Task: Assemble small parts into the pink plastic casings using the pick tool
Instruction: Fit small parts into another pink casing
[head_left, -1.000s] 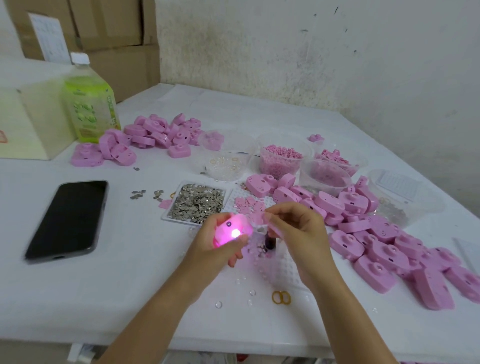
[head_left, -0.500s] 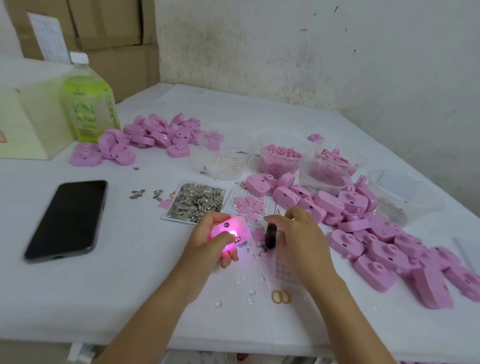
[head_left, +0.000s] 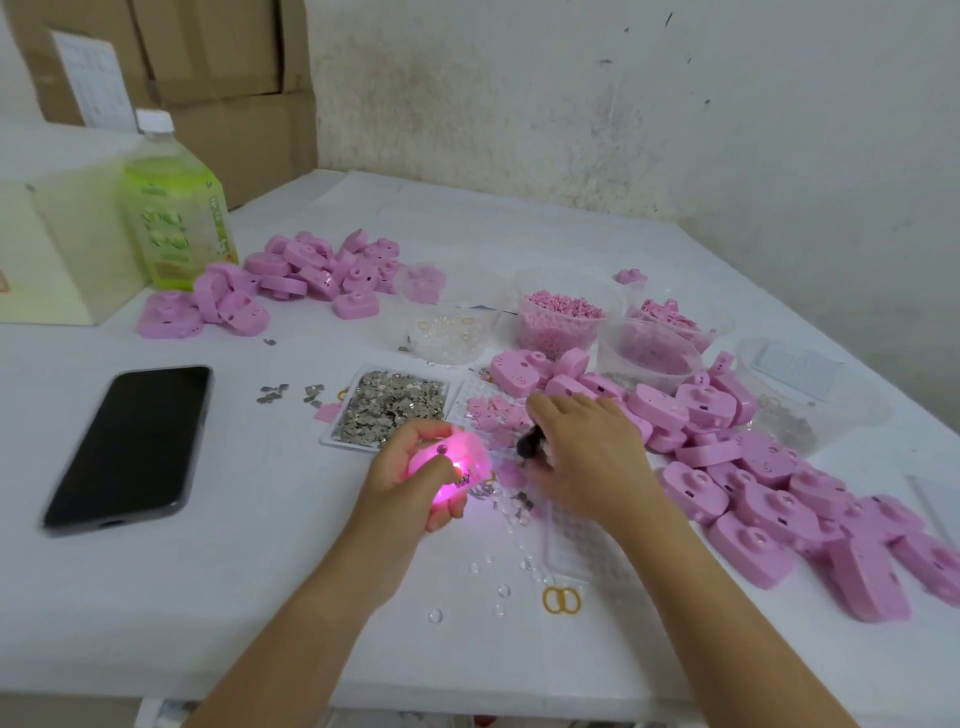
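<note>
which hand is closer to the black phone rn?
Left. The left hand, gripping the lit pink casing, lies to the right of the phone; the right hand, holding the dark pick tool, sits farther right beyond it.

Pink casings (head_left: 693, 486), black phone (head_left: 130, 447), green bottle (head_left: 176, 228) (white cap (head_left: 155, 122)), 2 yellow rings (head_left: 561, 601)

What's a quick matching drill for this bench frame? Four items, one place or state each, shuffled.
Things:
1. phone
2. green bottle
3. lit casing
4. pick tool

States:
A. gripped by the right hand
B. upright beside the cream box
C. glowing, held in the left hand
D. lying flat, screen dark

Pairs: 1-D, 2-B, 3-C, 4-A.
</note>
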